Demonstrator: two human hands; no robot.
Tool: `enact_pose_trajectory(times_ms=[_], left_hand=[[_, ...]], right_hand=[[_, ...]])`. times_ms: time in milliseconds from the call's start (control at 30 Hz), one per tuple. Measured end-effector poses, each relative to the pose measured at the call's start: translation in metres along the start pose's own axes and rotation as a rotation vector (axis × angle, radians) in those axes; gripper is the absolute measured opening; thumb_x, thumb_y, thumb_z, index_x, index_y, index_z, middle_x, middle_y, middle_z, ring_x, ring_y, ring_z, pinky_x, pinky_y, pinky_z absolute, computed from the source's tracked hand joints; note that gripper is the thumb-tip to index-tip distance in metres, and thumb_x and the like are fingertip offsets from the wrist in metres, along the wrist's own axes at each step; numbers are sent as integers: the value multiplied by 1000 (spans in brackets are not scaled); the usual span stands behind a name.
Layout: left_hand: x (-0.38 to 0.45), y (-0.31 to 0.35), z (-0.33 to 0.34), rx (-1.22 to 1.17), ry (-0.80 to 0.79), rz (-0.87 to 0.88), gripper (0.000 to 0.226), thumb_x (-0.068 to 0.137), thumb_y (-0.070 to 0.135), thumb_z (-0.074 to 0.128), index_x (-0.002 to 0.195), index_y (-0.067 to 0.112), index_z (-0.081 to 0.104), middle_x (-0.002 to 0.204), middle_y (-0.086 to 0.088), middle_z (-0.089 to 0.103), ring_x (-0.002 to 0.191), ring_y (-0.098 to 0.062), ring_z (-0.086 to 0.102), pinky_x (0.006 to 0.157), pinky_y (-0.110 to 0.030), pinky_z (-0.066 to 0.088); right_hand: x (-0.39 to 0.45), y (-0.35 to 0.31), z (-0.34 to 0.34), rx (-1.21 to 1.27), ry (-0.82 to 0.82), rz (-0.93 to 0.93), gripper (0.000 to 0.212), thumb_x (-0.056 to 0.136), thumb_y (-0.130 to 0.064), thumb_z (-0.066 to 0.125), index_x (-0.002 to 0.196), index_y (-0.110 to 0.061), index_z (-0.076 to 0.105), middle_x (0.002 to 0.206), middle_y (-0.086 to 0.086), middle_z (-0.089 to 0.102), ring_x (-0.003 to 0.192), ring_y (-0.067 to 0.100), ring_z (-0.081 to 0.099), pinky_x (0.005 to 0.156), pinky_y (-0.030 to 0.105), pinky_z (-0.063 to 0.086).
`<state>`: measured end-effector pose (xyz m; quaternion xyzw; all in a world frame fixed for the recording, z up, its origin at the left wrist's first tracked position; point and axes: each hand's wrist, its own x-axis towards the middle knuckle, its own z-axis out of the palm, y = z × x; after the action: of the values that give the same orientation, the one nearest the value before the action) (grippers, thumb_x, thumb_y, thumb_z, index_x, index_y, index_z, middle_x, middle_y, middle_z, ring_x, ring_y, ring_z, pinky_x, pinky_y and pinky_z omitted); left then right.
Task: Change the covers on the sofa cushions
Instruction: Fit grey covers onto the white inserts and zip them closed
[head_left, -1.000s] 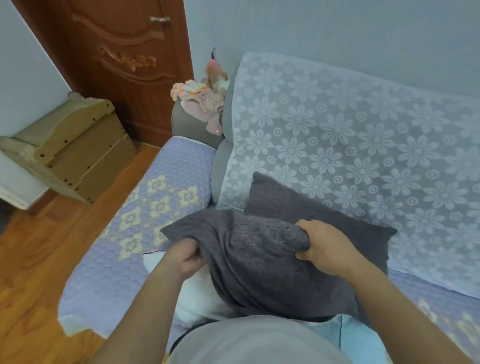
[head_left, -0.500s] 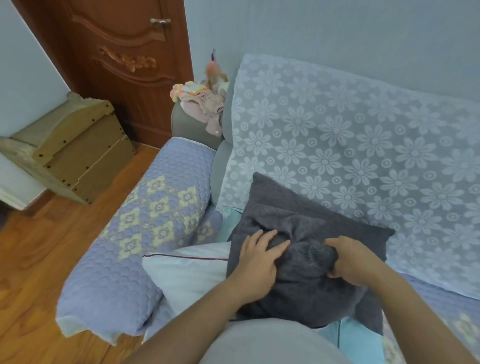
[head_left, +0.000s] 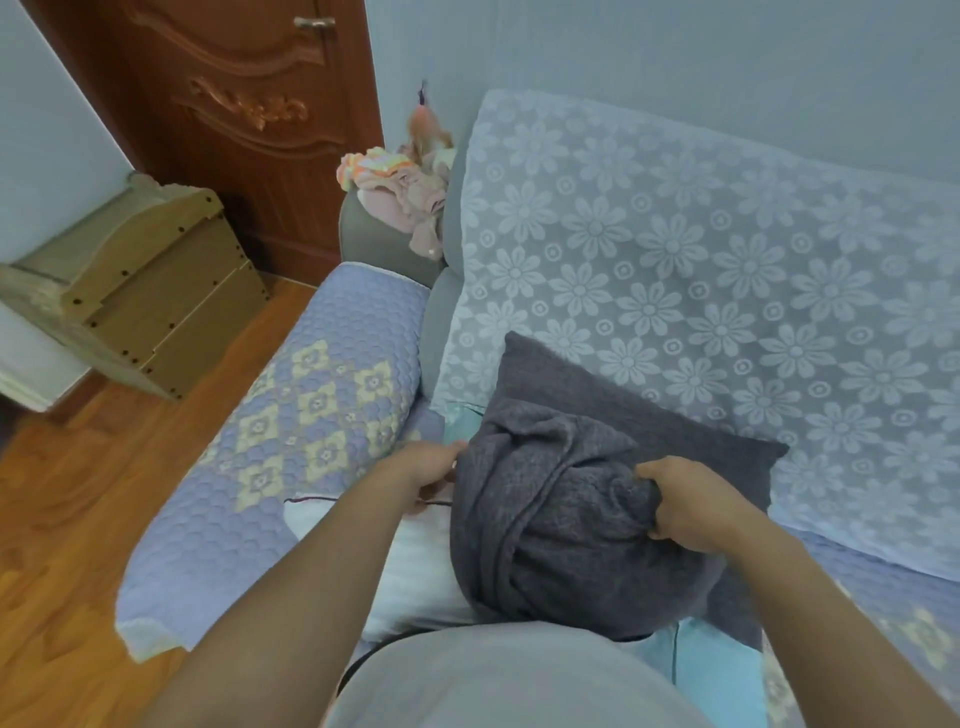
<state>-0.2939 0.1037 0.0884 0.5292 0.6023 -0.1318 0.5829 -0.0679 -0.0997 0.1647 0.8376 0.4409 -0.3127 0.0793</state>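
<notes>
A white cushion insert (head_left: 415, 566) lies across my lap, its right part inside a bunched dark grey cover (head_left: 550, 519). My left hand (head_left: 423, 465) holds the cover's left edge where it meets the insert; its fingertips are hidden behind the cloth. My right hand (head_left: 685, 501) grips a fold of the cover on its right side. Behind them a second dark grey cushion (head_left: 649, 410) leans against the sofa back. A light blue cover (head_left: 711, 670) lies under the grey one on my lap.
The sofa back wears a white flowered lace throw (head_left: 701, 270). The armrest (head_left: 291, 447) has a lilac quilted cover. Small pink clothes (head_left: 400, 187) are piled on the sofa's far corner. A wooden shelf piece (head_left: 140, 291) and a brown door (head_left: 249, 119) stand left.
My left hand moved from the top of the grey cover to its left edge. The cover has slid further over the white insert. My right hand keeps its grip.
</notes>
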Motion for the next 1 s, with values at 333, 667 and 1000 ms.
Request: enact_pose_trajectory(times_ms=[333,667,1000], left_hand=[[-24,8,54,254,77,314,42,92,38,71,101,-2,68,92,-23,69,80,-36,66,67,-34,49],[-48,-17,9,-796,-220,32,26,104,18,51,107,5,73,114,-16,73,92,-25,72,83,-40,57],[-74,19,-44,-891,-151,273,28,103,12,45,103,0,70,119,-19,69,96,-27,69,95,-40,51]], right_hand=[[-8,15,1,60,24,-61,48,75,-17,83,117,-33,66,105,-5,47,110,28,57,90,36,50],[-4,13,0,91,74,-101,37,74,-20,84,90,-36,55,99,-5,47,92,20,50,83,35,45],[-62,-42,-71,641,641,-300,25,77,-2,76,77,-25,67,77,-12,64,74,-2,58,67,16,42]])
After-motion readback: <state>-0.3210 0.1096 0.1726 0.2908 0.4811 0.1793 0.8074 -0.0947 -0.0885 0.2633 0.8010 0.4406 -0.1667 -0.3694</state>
